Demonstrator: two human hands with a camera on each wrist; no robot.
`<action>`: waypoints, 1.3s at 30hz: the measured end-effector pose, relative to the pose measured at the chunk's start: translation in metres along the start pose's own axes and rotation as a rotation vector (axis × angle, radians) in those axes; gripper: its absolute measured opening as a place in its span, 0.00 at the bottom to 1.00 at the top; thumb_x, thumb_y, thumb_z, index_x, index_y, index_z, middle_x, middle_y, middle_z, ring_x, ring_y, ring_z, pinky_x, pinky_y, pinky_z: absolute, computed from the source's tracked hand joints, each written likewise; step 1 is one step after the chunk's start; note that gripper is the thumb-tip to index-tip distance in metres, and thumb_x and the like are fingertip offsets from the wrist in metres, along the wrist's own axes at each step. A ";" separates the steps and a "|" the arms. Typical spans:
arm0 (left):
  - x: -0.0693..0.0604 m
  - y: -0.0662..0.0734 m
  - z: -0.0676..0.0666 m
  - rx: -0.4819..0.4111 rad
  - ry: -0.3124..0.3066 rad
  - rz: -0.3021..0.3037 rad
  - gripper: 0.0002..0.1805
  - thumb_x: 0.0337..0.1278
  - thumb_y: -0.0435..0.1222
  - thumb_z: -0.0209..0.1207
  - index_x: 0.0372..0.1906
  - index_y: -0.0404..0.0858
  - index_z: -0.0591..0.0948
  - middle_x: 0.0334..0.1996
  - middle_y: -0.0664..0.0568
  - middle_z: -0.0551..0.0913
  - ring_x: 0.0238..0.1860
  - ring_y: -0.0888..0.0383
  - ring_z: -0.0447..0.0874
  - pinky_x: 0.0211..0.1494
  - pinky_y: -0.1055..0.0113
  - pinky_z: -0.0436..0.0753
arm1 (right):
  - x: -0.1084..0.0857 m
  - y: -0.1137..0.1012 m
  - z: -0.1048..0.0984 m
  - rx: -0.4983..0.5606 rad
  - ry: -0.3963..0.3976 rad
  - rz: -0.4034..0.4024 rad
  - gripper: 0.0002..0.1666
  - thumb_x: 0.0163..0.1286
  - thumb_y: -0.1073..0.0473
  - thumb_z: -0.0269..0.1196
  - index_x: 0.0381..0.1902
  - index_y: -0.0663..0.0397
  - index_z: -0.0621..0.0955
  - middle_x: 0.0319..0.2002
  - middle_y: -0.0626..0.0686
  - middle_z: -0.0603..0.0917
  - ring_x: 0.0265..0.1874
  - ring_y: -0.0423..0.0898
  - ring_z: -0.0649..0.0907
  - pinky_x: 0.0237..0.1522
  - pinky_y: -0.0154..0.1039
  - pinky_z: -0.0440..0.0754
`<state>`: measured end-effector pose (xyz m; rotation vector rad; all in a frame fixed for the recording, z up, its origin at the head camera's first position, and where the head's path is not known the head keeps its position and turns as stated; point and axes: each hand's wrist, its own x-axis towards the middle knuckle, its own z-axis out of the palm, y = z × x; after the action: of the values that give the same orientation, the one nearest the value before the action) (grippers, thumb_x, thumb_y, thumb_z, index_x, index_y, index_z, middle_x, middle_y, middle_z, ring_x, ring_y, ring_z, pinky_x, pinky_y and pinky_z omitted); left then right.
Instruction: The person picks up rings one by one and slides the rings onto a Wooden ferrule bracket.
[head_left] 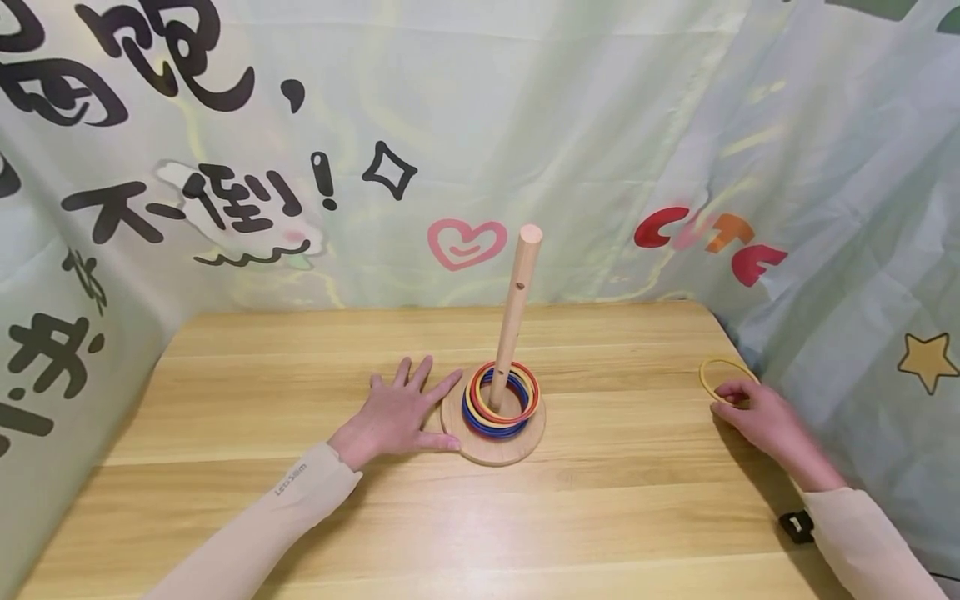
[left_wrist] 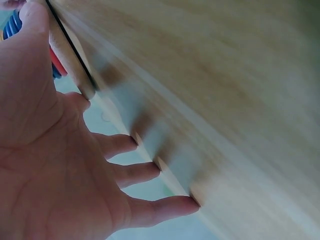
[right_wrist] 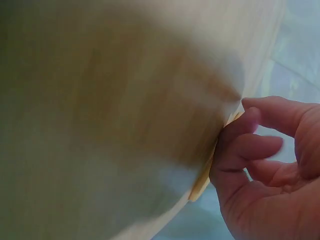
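Note:
A wooden peg rises from a round wooden base near the table's middle, leaning slightly rightward in the head view. Red, yellow and blue rings lie stacked around its foot. My left hand is spread flat at the base's left side, thumb and forefinger touching its rim. In the left wrist view, the fingertips of that hand meet the tabletop. Over at the right table edge, my right hand grips a yellow ring with curled fingers. The right wrist view shows those fingers partly hiding the ring.
The wood-grain table ends at a printed curtain behind and on both sides. A small black object sits beside the right sleeve, near the table's right edge.

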<state>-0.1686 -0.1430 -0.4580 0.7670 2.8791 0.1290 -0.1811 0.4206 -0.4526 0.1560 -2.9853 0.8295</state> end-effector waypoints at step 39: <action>-0.002 -0.001 0.001 -0.018 0.009 0.004 0.61 0.60 0.78 0.59 0.90 0.53 0.57 0.84 0.28 0.55 0.79 0.18 0.55 0.60 0.12 0.65 | -0.026 -0.175 0.007 0.011 0.167 -0.687 0.11 0.71 0.71 0.73 0.47 0.53 0.89 0.33 0.36 0.80 0.27 0.31 0.77 0.31 0.24 0.75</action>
<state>-0.1667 -0.1449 -0.4590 0.7710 2.8807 0.1589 -0.1363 0.2703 -0.3708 0.9834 -2.4849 0.7135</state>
